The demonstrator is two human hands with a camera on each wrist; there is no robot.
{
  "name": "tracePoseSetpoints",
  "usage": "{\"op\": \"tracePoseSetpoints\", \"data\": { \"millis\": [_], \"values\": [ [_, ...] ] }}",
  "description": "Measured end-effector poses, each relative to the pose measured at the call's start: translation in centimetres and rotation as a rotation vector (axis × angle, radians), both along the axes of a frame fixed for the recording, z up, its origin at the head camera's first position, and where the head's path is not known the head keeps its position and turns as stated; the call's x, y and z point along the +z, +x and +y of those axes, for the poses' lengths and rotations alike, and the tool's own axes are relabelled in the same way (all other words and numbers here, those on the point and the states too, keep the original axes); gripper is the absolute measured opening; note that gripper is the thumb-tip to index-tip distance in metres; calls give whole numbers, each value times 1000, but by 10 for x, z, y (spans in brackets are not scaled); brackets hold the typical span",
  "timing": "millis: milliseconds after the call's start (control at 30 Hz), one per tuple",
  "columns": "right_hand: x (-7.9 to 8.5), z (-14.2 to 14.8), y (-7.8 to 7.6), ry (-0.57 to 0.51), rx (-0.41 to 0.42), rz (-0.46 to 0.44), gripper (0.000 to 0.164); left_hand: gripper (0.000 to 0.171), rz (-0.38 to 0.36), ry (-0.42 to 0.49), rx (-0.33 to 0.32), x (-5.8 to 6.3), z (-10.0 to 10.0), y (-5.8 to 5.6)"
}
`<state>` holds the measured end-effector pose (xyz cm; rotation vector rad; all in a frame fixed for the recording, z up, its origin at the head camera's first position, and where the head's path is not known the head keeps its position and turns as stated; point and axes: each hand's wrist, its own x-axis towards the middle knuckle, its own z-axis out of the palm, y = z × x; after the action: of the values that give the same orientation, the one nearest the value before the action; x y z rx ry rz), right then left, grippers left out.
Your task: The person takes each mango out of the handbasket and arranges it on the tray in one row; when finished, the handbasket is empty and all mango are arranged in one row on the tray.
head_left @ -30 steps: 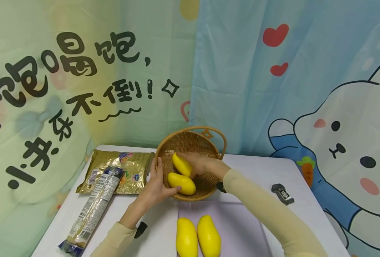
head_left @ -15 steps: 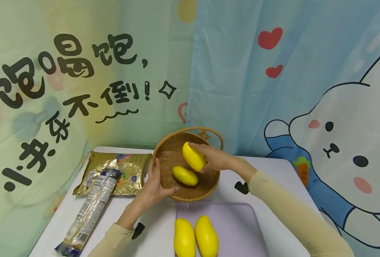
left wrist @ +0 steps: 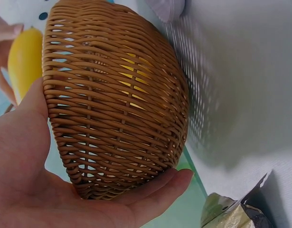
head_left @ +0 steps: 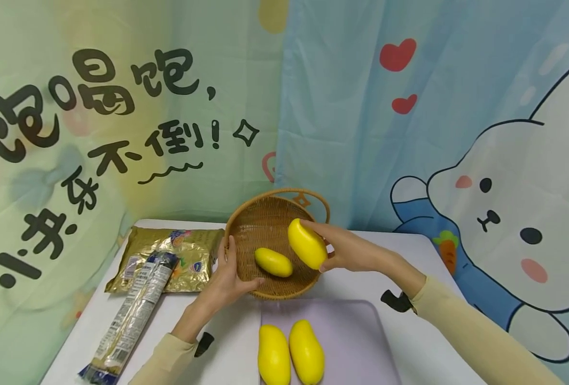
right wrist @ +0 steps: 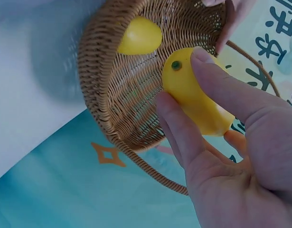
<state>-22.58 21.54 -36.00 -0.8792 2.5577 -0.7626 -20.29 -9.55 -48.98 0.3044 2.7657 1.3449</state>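
A wicker basket stands tilted on the table, its opening towards me and its arched handle at the back. My left hand grips its left side, thumb at the rim and fingers underneath, as the left wrist view of the basket shows. Inside lies one yellow mango. My right hand holds another mango at the basket's right rim; in the right wrist view this held mango has a green stem spot and sits between thumb and fingers. Two more mangoes lie side by side in front.
Under the front mangoes is a pale purple board. A gold foil bag lies left of the basket, with a long silver packet leaning across it. A printed curtain hangs behind the white table.
My right hand has drawn the mango up and rightwards from deep inside the basket to its right rim. The other mango now lies alone inside. The left hand keeps its grip.
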Motion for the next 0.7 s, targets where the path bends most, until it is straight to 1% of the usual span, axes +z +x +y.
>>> {"op": "tracePoseSetpoints", "data": {
  "millis": [133, 300, 500, 700],
  "values": [
    [-1, 13, 16, -36, -24, -35, 104, 130, -2, -3, -1, 0, 0, -1],
    [-7, 30, 35, -70, -55, -46, 104, 130, -11, -14, 5, 0, 0, -1],
    [-23, 51, 56, -110, -125, -87, 104, 129, -16, -14, 8, 1, 1, -2],
    [-44, 67, 71, -130, -188, -150, 103, 131, -24, 8, -13, 1, 0, -2]
  ]
}}
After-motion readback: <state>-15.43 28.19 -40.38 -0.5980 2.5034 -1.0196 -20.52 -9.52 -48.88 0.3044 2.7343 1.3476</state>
